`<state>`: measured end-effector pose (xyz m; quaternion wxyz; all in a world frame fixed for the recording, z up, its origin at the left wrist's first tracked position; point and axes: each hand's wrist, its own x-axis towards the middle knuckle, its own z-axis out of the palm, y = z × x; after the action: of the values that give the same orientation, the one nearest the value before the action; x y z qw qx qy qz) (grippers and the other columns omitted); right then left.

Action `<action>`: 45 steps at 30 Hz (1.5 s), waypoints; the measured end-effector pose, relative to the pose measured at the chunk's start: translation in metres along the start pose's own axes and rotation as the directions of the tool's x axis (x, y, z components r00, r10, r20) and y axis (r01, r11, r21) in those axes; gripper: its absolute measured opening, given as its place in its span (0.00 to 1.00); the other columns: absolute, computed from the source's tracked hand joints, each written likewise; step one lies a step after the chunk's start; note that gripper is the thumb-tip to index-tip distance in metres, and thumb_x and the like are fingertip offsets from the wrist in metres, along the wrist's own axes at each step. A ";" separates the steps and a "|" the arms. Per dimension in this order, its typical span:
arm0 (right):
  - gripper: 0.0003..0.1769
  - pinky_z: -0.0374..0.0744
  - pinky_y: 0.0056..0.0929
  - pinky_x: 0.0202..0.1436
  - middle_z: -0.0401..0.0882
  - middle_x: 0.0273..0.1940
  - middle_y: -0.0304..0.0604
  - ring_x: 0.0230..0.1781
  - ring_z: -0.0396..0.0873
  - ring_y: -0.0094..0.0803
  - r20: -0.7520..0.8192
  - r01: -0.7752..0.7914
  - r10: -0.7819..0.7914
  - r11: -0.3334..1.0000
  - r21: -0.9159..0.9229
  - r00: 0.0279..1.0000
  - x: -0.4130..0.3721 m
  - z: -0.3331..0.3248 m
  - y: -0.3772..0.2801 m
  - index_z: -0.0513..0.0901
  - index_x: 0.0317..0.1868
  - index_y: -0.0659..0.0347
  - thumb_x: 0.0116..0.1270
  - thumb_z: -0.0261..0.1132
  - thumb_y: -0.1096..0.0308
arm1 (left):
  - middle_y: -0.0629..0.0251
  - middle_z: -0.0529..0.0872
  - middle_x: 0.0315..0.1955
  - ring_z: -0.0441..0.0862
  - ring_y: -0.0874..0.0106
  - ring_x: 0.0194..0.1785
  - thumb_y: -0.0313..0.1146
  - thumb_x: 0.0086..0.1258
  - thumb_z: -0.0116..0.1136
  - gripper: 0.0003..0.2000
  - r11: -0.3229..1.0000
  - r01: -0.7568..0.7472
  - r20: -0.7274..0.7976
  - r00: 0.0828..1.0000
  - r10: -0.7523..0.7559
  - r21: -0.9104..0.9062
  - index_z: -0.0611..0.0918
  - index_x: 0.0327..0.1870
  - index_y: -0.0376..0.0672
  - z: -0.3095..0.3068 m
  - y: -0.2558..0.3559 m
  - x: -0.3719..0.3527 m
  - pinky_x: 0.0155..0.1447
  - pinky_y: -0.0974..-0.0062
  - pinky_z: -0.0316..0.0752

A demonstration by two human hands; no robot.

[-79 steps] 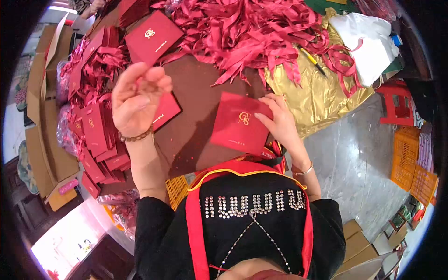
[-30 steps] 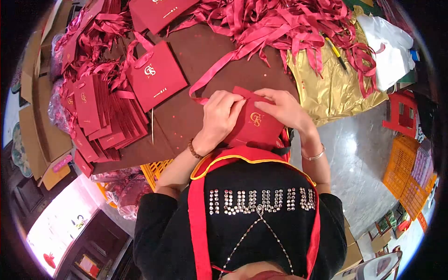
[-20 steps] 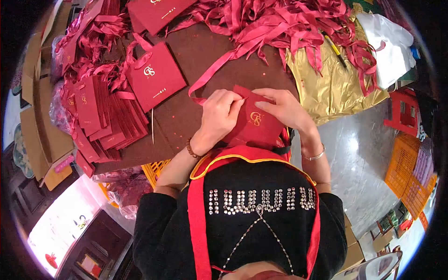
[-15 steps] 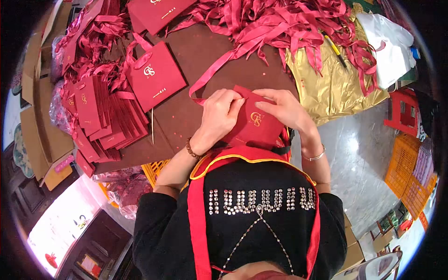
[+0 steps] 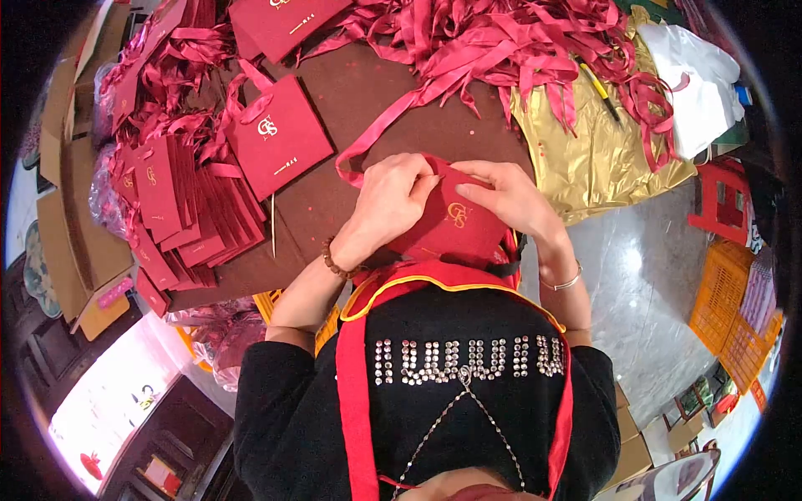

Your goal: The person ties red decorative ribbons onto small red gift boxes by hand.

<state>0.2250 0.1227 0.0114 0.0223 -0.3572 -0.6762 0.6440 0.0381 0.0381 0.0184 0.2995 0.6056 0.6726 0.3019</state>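
Observation:
A dark red paper gift bag (image 5: 455,221) with a gold monogram is held upright close to my body at the table's front edge. My left hand (image 5: 391,199) is closed in a pinch at the bag's top left edge, on the end of a crimson ribbon (image 5: 368,144) that loops out behind it onto the table. My right hand (image 5: 508,197) grips the top right part of the bag, thumb on the front face and fingers behind the rim. The spot where the ribbon meets the bag is mostly hidden by my left fingers.
A single ribboned bag (image 5: 280,138) lies on the brown table (image 5: 322,204), beside a stack of similar bags (image 5: 167,188). Loose ribbons (image 5: 510,50) heap at the back. Gold sheeting (image 5: 576,159) with a yellow-black pen (image 5: 598,87) is at right; a thin stick (image 5: 272,230) lies left.
My left hand has shifted slightly up at the bag's top edge, and its forearm has swung a little. The ribbon loop beside it has moved slightly. My right hand stays nearly still.

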 end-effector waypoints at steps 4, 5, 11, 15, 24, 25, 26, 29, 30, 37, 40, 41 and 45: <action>0.20 0.74 0.25 0.52 0.82 0.48 0.47 0.46 0.77 0.26 -0.025 0.083 -0.084 0.995 -0.061 0.996 0.001 0.002 0.002 0.76 0.56 0.70 0.65 0.60 0.70 | 0.53 0.80 0.25 0.79 0.54 0.32 0.27 0.58 0.60 0.05 0.991 -0.082 0.068 0.995 0.075 0.108 0.77 0.28 0.35 -0.003 -0.001 0.006 0.36 0.61 0.71; 0.20 0.74 0.26 0.53 0.82 0.49 0.48 0.46 0.77 0.26 -0.029 0.092 -0.094 0.993 -0.078 0.995 0.001 0.002 0.002 0.76 0.56 0.69 0.65 0.60 0.70 | 0.52 0.80 0.25 0.79 0.53 0.34 0.27 0.58 0.58 0.05 0.979 -0.119 0.106 0.989 0.102 0.164 0.76 0.28 0.35 -0.003 -0.001 0.006 0.37 0.59 0.71; 0.19 0.75 0.28 0.51 0.82 0.47 0.51 0.45 0.80 0.29 -0.077 0.175 -0.186 0.976 -0.132 0.980 0.000 0.004 0.005 0.77 0.55 0.69 0.65 0.60 0.71 | 0.48 0.78 0.24 0.77 0.50 0.32 0.27 0.58 0.55 0.05 0.945 -0.170 0.128 0.982 0.138 0.279 0.75 0.26 0.35 -0.001 0.009 0.010 0.38 0.55 0.70; 0.18 0.76 0.28 0.49 0.82 0.46 0.54 0.44 0.81 0.32 -0.083 0.154 -0.175 0.966 -0.209 0.981 -0.004 0.005 0.004 0.77 0.54 0.68 0.64 0.59 0.72 | 0.51 0.80 0.27 0.78 0.55 0.34 0.26 0.52 0.53 0.05 0.874 -0.234 0.170 0.969 0.177 0.427 0.77 0.28 0.35 0.003 0.019 0.008 0.39 0.58 0.71; 0.17 0.78 0.43 0.45 0.81 0.39 0.53 0.41 0.80 0.50 -0.169 0.214 -0.264 0.940 -0.265 0.950 -0.003 0.006 0.011 0.82 0.48 0.53 0.58 0.58 0.65 | 0.55 0.78 0.31 0.75 0.58 0.40 0.26 0.55 0.51 0.06 0.789 -0.434 0.296 0.896 0.330 0.434 0.78 0.33 0.38 0.001 0.017 0.016 0.44 0.61 0.67; 0.17 0.78 0.43 0.47 0.82 0.40 0.51 0.42 0.80 0.49 -0.208 0.177 -0.233 0.950 -0.258 0.950 -0.002 0.006 0.016 0.82 0.49 0.53 0.59 0.58 0.63 | 0.57 0.78 0.29 0.75 0.59 0.38 0.27 0.58 0.52 0.03 0.796 -0.455 0.304 0.885 0.353 0.399 0.78 0.30 0.39 -0.004 0.018 0.018 0.43 0.62 0.67; 0.18 0.77 0.44 0.49 0.83 0.43 0.50 0.44 0.80 0.48 -0.184 0.169 -0.218 0.953 -0.251 0.958 -0.001 0.005 0.018 0.81 0.51 0.54 0.60 0.58 0.63 | 0.59 0.78 0.28 0.75 0.60 0.37 0.28 0.60 0.54 0.03 0.803 -0.475 0.277 0.876 0.394 0.360 0.77 0.28 0.40 -0.006 0.017 0.021 0.42 0.63 0.66; 0.18 0.76 0.43 0.51 0.82 0.44 0.50 0.46 0.79 0.49 -0.119 0.166 -0.205 0.947 -0.276 0.971 -0.005 0.000 0.004 0.80 0.52 0.55 0.61 0.58 0.63 | 0.61 0.78 0.26 0.75 0.60 0.35 0.27 0.57 0.59 0.03 0.799 -0.494 0.252 0.868 0.429 0.342 0.78 0.29 0.41 -0.006 0.012 0.021 0.41 0.61 0.66; 0.19 0.75 0.43 0.52 0.82 0.45 0.50 0.46 0.79 0.50 -0.095 0.138 -0.169 0.955 -0.264 0.981 -0.006 0.001 0.002 0.79 0.53 0.55 0.62 0.58 0.62 | 0.61 0.78 0.27 0.75 0.60 0.36 0.27 0.57 0.59 0.03 0.837 -0.453 0.263 0.886 0.382 0.307 0.79 0.30 0.41 -0.008 0.011 0.019 0.42 0.62 0.67; 0.14 0.75 0.47 0.46 0.82 0.37 0.52 0.41 0.80 0.51 -0.061 0.140 -0.162 0.952 -0.271 0.985 -0.011 0.005 -0.015 0.77 0.48 0.54 0.63 0.59 0.62 | 0.57 0.80 0.30 0.78 0.60 0.37 0.32 0.63 0.57 0.07 0.979 -0.198 0.396 0.903 0.163 0.048 0.83 0.33 0.39 -0.034 0.002 0.045 0.43 0.66 0.72; 0.12 0.75 0.48 0.43 0.82 0.33 0.53 0.38 0.80 0.51 -0.009 0.120 -0.131 0.932 -0.342 0.991 -0.014 0.009 -0.027 0.76 0.46 0.55 0.63 0.59 0.63 | 0.59 0.80 0.32 0.78 0.61 0.40 0.35 0.64 0.55 0.09 0.992 -0.111 0.574 0.817 0.056 0.060 0.84 0.34 0.41 -0.042 -0.002 0.054 0.44 0.66 0.72; 0.11 0.75 0.48 0.40 0.81 0.32 0.53 0.36 0.80 0.50 -0.022 0.159 -0.179 0.916 -0.370 0.984 -0.013 0.014 -0.024 0.75 0.46 0.56 0.63 0.59 0.65 | 0.61 0.80 0.34 0.78 0.62 0.43 0.36 0.65 0.54 0.10 0.991 -0.099 0.655 0.756 0.017 0.089 0.85 0.35 0.42 -0.043 -0.002 0.059 0.47 0.65 0.72; 0.11 0.74 0.48 0.34 0.80 0.27 0.51 0.31 0.80 0.49 -0.032 0.263 -0.298 0.883 -0.390 0.954 -0.018 0.019 -0.027 0.75 0.44 0.57 0.61 0.60 0.67 | 0.62 0.80 0.41 0.75 0.61 0.50 0.39 0.66 0.53 0.12 0.907 -0.385 0.759 0.639 0.126 0.173 0.85 0.37 0.43 -0.052 0.005 0.071 0.55 0.63 0.69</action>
<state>0.2164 0.0998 0.0399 0.0758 -0.2820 -0.8312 0.4731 -0.0051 0.1069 0.0530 0.3944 0.8050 0.4414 -0.0389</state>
